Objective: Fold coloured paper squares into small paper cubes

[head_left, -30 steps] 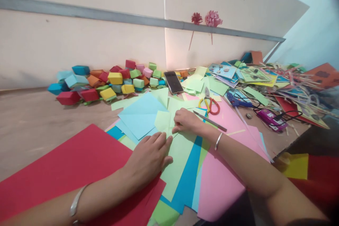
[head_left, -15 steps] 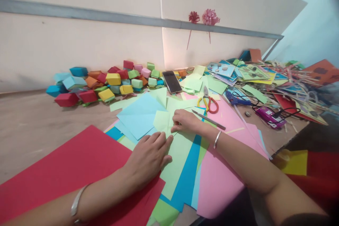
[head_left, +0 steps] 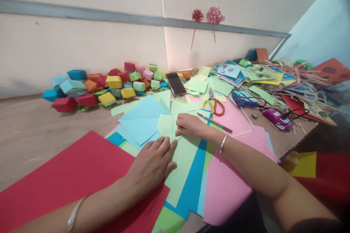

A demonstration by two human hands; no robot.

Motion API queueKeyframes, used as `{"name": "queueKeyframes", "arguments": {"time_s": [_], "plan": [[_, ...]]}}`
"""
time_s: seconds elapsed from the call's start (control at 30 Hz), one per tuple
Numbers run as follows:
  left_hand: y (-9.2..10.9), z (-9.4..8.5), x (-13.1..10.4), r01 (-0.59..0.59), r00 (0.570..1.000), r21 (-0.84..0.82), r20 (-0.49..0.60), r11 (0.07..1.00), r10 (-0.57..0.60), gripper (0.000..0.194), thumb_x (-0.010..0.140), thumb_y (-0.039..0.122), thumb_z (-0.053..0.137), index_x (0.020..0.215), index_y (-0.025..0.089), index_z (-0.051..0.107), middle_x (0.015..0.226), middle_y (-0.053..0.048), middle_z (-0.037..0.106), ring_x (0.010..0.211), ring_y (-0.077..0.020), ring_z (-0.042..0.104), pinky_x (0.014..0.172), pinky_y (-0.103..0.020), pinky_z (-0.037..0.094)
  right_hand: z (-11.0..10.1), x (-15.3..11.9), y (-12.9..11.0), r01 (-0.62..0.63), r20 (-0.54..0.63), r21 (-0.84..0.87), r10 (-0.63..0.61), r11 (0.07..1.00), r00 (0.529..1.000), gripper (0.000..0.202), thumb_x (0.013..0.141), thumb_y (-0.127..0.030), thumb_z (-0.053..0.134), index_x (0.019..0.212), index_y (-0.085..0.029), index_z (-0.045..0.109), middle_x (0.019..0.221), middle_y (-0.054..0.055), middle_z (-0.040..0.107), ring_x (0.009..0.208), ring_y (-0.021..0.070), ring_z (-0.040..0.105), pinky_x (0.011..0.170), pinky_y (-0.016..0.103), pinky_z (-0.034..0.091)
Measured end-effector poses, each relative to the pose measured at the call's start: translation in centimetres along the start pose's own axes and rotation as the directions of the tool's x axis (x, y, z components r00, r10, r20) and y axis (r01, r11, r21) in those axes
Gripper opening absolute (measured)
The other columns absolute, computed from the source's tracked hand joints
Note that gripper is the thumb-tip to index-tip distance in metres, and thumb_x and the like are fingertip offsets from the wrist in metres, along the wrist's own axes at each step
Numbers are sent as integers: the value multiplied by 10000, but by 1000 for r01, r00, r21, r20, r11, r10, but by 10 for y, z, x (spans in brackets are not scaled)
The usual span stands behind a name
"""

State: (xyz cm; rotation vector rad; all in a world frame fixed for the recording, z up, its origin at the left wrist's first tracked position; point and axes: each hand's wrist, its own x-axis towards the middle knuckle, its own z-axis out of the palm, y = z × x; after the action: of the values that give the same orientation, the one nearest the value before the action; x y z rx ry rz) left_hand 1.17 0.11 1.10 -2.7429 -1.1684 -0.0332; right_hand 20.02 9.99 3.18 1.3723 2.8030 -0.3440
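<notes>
A small light green paper piece [head_left: 164,124] lies over larger light green sheets [head_left: 179,174]. My left hand [head_left: 154,162] rests palm down at its lower edge, fingers flat and thumb apart. My right hand [head_left: 191,125] has its fingers curled together at the right edge of the small piece; whether paper is pinched between them is hidden. Left of the small piece lies a creased light blue square [head_left: 143,118]. Just right of my right hand is a craft knife [head_left: 214,122], with red and yellow scissors [head_left: 214,105] behind it.
Red sheets [head_left: 82,174] lie under my left forearm, pink sheets [head_left: 226,185] under my right. Behind are small coloured paper boxes [head_left: 113,81], a phone [head_left: 175,84], a blue glue gun [head_left: 244,102], a purple box with a cable [head_left: 277,119] and piled cards [head_left: 259,74].
The whole view has shifted slightly, so most things appear a little further left. Both hands keep nearly the same pose at the small green piece.
</notes>
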Motion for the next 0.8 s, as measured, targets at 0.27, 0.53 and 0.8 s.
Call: {"name": "queueKeyframes", "arguments": {"time_s": [0.27, 0.53, 0.8], "plan": [[0, -5, 3, 15, 999, -6, 38, 1000, -15, 510, 911, 331, 626, 1364, 117, 537, 1159, -134, 652, 1032, -294, 589, 800, -399, 471, 2, 1, 1, -5, -12, 21, 6, 1000, 1000, 271, 901, -397, 671, 787, -151, 665, 946, 51, 592, 904, 161, 554, 602, 253, 301], [0, -11, 7, 17, 996, 10, 86, 1000, -18, 484, 906, 362, 634, 1318, 116, 566, 1084, -114, 651, 985, -293, 587, 760, -402, 472, 2, 0, 4, 15, -4, 71, -15, 997, 1000, 348, 816, -479, 743, 808, -151, 627, 913, 42, 565, 831, 156, 509, 600, 243, 288], [-2, -10, 7, 15, 996, 12, 92, 1000, -16, 501, 906, 352, 636, 1343, 126, 540, 1130, -122, 644, 1025, -294, 569, 768, -390, 444, -7, -6, 20, -77, 14, 107, 76, 991, 997, 369, 705, -435, 838, 838, -169, 620, 993, 44, 558, 843, 154, 514, 587, 224, 299]]}}
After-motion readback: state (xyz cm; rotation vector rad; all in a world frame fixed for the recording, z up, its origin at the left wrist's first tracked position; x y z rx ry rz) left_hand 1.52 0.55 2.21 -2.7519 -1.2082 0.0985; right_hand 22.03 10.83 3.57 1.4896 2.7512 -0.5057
